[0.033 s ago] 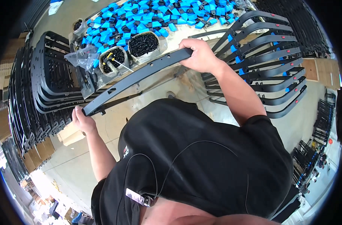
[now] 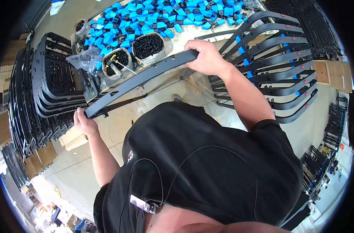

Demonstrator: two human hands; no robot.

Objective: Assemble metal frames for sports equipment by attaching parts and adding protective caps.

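A long, slightly curved black metal frame bar (image 2: 140, 79) with holes and a slot along its face is held up in front of my body, tilted up toward the right. Its lower left end is gripped by my left hand (image 2: 85, 123), fingers closed round it. My right hand (image 2: 203, 57) is wrapped round the upper right end. Below the bar runs a thinner black strut; whether the two are joined is hard to tell. Just beyond the bar sits a tub of black screws (image 2: 148, 46), beside a smaller tub (image 2: 118, 62) with a yellow-and-black screwdriver (image 2: 115, 59) lying across it.
A heap of blue and black plastic pieces (image 2: 157, 17) covers the far worktable. Black curved frames with blue pieces and red marks (image 2: 281, 70) stand stacked at right. More black frames (image 2: 54, 73) stand at left, near a clear plastic bag (image 2: 84, 59). Cardboard (image 2: 74, 139) lies on the floor.
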